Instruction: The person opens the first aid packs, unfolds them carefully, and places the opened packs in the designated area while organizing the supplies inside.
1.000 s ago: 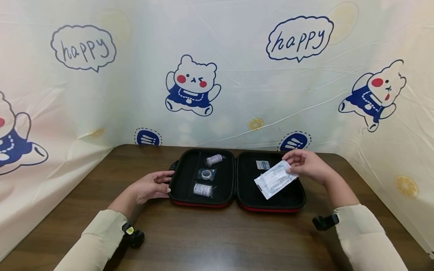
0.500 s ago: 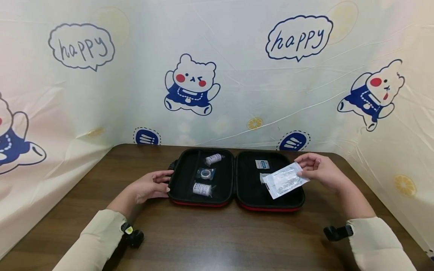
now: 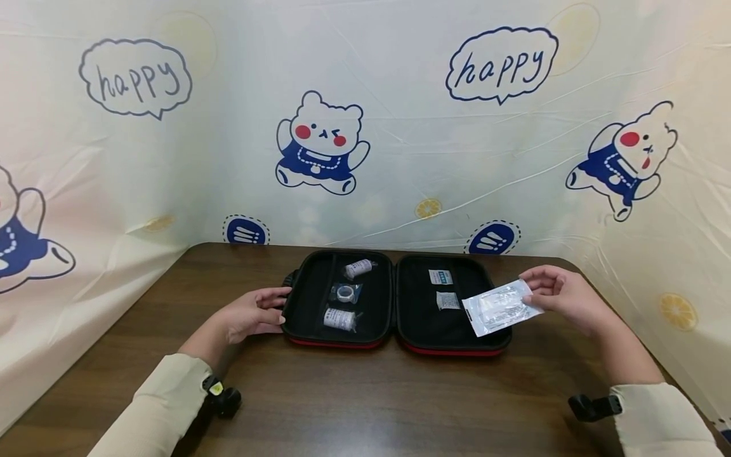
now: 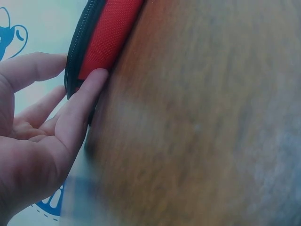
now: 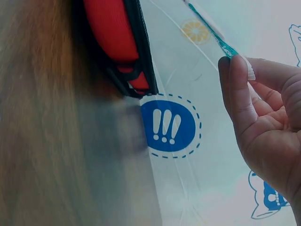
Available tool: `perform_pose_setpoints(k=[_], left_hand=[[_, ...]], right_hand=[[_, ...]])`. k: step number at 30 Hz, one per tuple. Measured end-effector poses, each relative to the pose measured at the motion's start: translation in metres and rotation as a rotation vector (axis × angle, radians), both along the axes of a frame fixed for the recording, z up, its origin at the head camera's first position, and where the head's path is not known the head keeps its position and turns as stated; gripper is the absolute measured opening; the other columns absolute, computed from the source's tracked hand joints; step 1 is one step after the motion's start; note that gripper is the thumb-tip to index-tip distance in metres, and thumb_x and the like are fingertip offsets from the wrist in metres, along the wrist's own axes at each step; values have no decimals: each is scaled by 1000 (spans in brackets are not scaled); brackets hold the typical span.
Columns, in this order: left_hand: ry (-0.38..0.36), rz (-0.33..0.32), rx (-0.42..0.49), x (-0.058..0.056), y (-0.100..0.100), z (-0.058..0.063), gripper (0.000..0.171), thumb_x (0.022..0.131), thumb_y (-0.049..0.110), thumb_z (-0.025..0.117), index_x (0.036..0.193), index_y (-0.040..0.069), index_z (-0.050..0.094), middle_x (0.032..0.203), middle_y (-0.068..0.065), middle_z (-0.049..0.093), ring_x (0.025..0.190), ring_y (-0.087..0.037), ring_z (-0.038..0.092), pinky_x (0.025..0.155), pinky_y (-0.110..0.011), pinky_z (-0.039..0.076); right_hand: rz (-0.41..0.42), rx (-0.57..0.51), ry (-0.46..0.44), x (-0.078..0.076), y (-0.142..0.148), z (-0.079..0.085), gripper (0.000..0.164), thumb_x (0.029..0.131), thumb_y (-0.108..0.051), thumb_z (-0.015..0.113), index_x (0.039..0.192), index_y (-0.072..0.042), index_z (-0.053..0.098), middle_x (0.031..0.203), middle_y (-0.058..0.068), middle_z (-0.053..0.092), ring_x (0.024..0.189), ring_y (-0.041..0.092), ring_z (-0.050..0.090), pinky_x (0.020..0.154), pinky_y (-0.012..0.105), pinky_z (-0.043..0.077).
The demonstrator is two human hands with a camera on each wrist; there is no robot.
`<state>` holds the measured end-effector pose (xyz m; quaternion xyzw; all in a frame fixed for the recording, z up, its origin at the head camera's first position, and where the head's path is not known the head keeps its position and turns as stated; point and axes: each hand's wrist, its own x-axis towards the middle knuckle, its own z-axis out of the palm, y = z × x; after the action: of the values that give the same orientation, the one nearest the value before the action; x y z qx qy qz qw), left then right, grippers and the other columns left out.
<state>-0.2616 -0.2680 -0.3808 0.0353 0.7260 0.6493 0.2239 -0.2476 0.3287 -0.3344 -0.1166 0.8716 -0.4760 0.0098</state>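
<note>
A black-lined, red-shelled zip case (image 3: 365, 327) lies unfolded on the table. My left hand (image 3: 251, 316) holds its left edge; in the left wrist view the thumb (image 4: 87, 94) presses the red side and the index finger touches the zipper rim. My right hand (image 3: 562, 295) pinches a white printed packet (image 3: 499, 308) by one corner, tilted above the right half's outer edge. The right wrist view shows this packet (image 5: 214, 30) edge-on between thumb and fingers. In the left half sit two wrapped rolls, one upper (image 3: 358, 268), one lower (image 3: 339, 319), with a bagged tape roll (image 3: 345, 292) between.
Two small flat packets, one upper (image 3: 440, 277) and one lower (image 3: 448, 300), lie in the case's right half. The brown wooden table (image 3: 365, 400) stretches in front of the case. A printed cloth backdrop (image 3: 400, 158) hangs behind and at both sides.
My right hand has moved right and toward me with the packet, drawing it from over the case's middle to its right edge and uncovering the lower small packet. The left hand stays at the case's edge.
</note>
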Motion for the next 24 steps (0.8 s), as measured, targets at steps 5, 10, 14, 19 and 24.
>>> perform_pose_setpoints(k=[5,10,14,19,24], left_hand=[[6,-16,15,0,0,0,77,89,-6,61,153,0,20,153,-31,22,112,-27,57,95,-46,49],[4,-15,16,0,0,0,77,89,-7,61,153,0,20,153,-31,22,112,-26,58,95,-46,49],[6,-16,15,0,-1,0,77,88,-7,61,153,0,20,153,-31,22,112,-26,57,95,-46,49],[6,-19,12,0,-1,-1,77,89,-6,62,153,1,20,153,-31,22,112,-26,57,95,-46,49],[5,-21,12,0,-1,-1,77,89,-5,62,153,1,20,153,-30,23,112,-26,58,95,-46,49]], right_hand=[[6,-3,12,2,7,0,46,87,-6,72,126,10,52,103,21,63,80,18,65,69,30,58],[-8,15,2,3,9,0,46,87,-5,72,125,10,53,103,22,64,79,19,65,68,29,58],[-23,67,-20,2,7,-3,47,86,-7,74,126,8,54,104,21,64,81,22,63,69,29,58],[-30,113,-43,0,-1,-7,48,84,-8,75,124,8,55,104,19,65,83,26,62,68,29,58],[-23,113,-68,-2,-5,-12,47,83,-7,75,122,9,55,102,19,64,84,27,61,68,30,58]])
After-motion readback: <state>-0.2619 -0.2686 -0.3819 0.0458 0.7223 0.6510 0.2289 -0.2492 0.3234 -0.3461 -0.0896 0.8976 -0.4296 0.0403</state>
